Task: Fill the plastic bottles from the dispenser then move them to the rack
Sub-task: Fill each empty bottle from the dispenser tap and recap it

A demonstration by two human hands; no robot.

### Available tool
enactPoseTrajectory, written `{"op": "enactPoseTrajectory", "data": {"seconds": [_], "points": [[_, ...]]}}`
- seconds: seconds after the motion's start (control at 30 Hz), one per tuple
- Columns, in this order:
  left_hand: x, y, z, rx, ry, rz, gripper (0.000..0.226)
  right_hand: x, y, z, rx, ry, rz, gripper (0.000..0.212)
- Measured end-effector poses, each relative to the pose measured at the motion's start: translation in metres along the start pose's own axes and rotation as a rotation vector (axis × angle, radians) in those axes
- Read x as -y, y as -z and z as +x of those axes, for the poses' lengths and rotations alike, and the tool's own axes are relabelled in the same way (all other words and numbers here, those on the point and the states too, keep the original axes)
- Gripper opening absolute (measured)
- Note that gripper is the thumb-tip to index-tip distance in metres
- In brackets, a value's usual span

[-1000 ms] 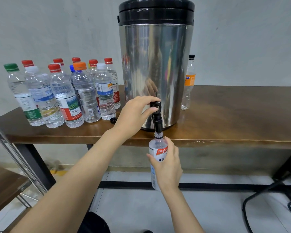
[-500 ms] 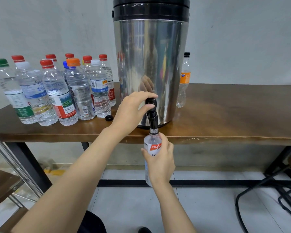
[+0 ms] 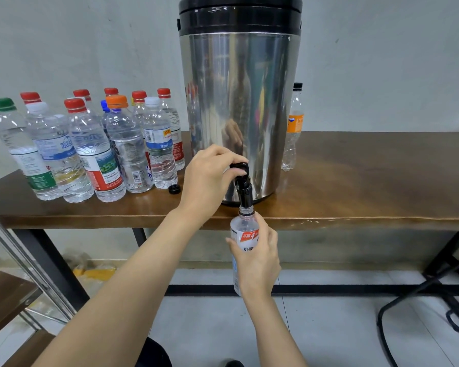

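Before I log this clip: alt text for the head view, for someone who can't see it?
A person's left hand grips the black tap handle of a steel dispenser while the right hand holds an uncapped plastic bottle up to the spout, below the edge of the wooden table. Capped bottles stand on the table left of the dispenser.
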State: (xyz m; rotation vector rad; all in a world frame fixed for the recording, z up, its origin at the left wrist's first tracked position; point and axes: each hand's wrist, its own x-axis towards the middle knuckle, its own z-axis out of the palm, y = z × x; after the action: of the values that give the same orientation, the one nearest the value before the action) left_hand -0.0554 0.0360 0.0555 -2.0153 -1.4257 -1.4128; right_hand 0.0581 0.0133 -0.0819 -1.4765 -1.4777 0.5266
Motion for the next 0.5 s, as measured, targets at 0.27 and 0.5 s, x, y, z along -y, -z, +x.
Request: {"op": "enactPoseTrajectory", "data": {"seconds": [0.27,0.5], "points": [[0.014,-0.007,-0.055,-0.136,-0.084,0.006,0.011,-0.001,0.001,0.001,0.003,0.005,0.019,0.079],[-0.003,-0.010,-0.060,-0.137,0.072,-0.016,0.034,-0.001,0.002,0.001,0.014,0.013,0.038,0.078]]}}
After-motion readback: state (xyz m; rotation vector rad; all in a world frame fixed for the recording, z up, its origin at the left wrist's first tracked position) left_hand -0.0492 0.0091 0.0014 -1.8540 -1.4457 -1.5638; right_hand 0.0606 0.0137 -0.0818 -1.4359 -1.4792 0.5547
